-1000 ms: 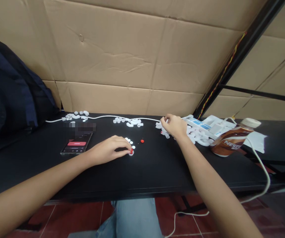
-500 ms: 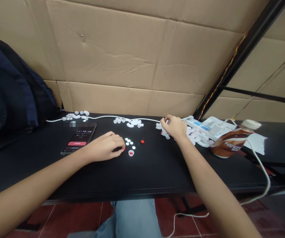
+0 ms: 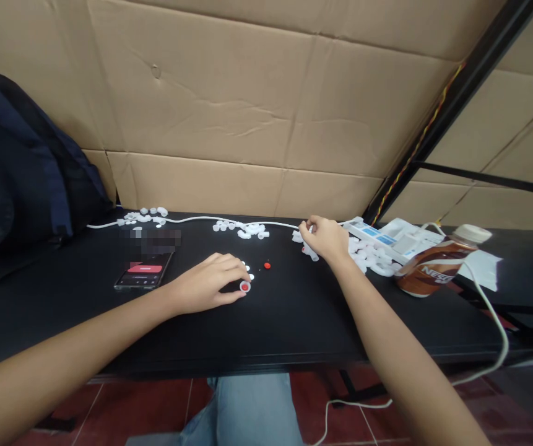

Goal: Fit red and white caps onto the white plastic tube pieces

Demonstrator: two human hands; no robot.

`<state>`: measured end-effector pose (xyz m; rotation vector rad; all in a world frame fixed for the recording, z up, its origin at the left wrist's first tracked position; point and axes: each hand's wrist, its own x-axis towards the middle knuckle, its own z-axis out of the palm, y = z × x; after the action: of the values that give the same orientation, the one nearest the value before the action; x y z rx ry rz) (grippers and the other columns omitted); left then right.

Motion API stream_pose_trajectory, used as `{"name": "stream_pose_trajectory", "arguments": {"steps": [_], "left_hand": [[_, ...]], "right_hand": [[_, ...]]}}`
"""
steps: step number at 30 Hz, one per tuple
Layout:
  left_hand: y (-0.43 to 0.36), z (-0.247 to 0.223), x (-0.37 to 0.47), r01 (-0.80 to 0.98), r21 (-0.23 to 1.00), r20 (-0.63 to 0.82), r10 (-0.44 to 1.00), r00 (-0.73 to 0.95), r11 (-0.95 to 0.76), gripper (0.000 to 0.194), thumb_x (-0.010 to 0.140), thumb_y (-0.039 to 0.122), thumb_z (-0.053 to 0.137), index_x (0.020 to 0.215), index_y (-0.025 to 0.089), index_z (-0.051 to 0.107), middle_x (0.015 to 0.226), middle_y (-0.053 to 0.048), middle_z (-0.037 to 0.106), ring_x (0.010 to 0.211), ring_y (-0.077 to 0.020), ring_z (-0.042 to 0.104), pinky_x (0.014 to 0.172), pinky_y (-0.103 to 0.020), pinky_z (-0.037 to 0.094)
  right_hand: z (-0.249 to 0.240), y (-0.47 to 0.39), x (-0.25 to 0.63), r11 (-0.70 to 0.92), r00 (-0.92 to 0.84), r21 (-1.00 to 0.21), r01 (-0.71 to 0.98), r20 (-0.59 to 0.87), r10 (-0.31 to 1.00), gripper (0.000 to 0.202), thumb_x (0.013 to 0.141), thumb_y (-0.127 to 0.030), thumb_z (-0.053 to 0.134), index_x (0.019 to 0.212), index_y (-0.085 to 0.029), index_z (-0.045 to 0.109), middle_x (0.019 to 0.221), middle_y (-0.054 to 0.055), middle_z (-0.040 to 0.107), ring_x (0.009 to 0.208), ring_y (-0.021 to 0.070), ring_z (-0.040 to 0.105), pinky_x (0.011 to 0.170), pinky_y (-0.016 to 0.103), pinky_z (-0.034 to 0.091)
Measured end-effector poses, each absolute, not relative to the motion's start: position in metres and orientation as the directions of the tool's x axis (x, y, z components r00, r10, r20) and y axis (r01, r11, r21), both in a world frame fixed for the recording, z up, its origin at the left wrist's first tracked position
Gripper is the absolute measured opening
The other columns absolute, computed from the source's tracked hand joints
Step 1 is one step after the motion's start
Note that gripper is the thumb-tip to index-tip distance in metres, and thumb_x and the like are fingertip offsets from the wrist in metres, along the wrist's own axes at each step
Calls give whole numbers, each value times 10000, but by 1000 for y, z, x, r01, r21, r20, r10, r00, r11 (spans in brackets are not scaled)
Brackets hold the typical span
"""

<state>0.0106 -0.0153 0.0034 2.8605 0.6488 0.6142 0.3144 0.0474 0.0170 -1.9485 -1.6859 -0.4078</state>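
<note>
On the black table (image 3: pixel 294 322), my left hand (image 3: pixel 215 282) has its thumb and fingertips apart around a small round white cap with a red centre (image 3: pixel 245 287). Small white discs (image 3: pixel 251 277) lie beside those fingers, some of them hidden under the hand. To the right of them sits a small red piece (image 3: pixel 267 266). My right hand (image 3: pixel 325 237) rests over white plastic pieces (image 3: pixel 310 251), its fingers curled with thumb and index close together; whatever is between them is too small to make out.
A phone (image 3: pixel 145 269) lies left of my left hand. Piles of white pieces (image 3: pixel 250 230) line a white cable at the back. On the right are a brown bottle (image 3: pixel 433 263) and a blue-and-white package (image 3: pixel 377 238). A dark backpack (image 3: pixel 29 161) stands at the left.
My left hand has moved right, over the white discs, and its fingers have reached the cap with the red centre. The red bit at its fingertips no longer shows there. My right hand has stayed in place.
</note>
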Motion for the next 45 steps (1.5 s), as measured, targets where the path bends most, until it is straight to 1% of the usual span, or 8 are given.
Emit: {"name": "stream_pose_trajectory", "arguments": {"steps": [6,14,17,20,25,32,39,45], "left_hand": [[-13,4,7,358,183,391,402,828,-916,220,945,183,493,1134,228,597,1110,-42,628,1018,-173,577,928,-339,420],[-12,0,6,380,160,365,412,835,-911,306,964,160,461,1210,264,611,1170,-63,601,1006,-189,570,891,-347,471],[-13,1,7,376,167,390,411,824,-912,288,969,182,464,1204,262,610,1159,-58,613,1025,-189,577,912,-351,456],[-15,3,9,348,241,414,421,807,-906,257,949,201,504,1183,244,603,1146,-44,637,1049,-175,591,953,-347,423],[-23,7,13,311,344,343,427,837,-886,232,918,273,564,1143,243,609,1101,-32,670,1049,-176,605,945,-336,405],[-23,9,10,380,288,295,459,838,-879,281,899,318,583,1172,262,615,1218,-43,596,1151,-211,524,992,-372,376],[-13,5,6,421,215,294,470,832,-881,204,960,301,518,1115,291,649,1177,-26,585,1096,-203,516,944,-358,368],[-14,12,6,404,252,223,459,860,-879,156,967,326,516,1014,261,650,1043,-3,629,1032,-181,525,918,-331,336]], "right_hand": [[17,47,315,-77,173,-195,978,540,824,277,822,-409,473,724,-207,636,704,49,682,687,207,606,557,280,307],[17,48,315,-83,174,-191,978,530,830,272,821,-404,480,736,-209,649,716,53,684,701,215,613,566,285,333],[17,47,314,-78,173,-197,977,531,829,267,821,-402,484,727,-211,646,711,48,686,702,217,616,559,285,326],[18,47,313,-79,175,-200,977,529,830,266,821,-407,485,726,-217,644,705,42,685,702,216,615,558,287,323],[18,47,313,-73,179,-219,973,520,835,266,816,-405,480,727,-216,644,721,44,688,712,217,619,559,293,321],[18,48,314,-65,179,-230,971,516,838,267,816,-403,486,732,-206,645,731,52,692,720,218,617,562,295,320],[18,47,314,-79,184,-221,972,511,839,270,819,-412,475,735,-216,642,736,37,696,734,224,626,556,288,307],[19,47,313,-80,185,-222,972,507,842,270,822,-403,473,737,-217,649,747,45,697,735,220,628,576,286,343]]}}
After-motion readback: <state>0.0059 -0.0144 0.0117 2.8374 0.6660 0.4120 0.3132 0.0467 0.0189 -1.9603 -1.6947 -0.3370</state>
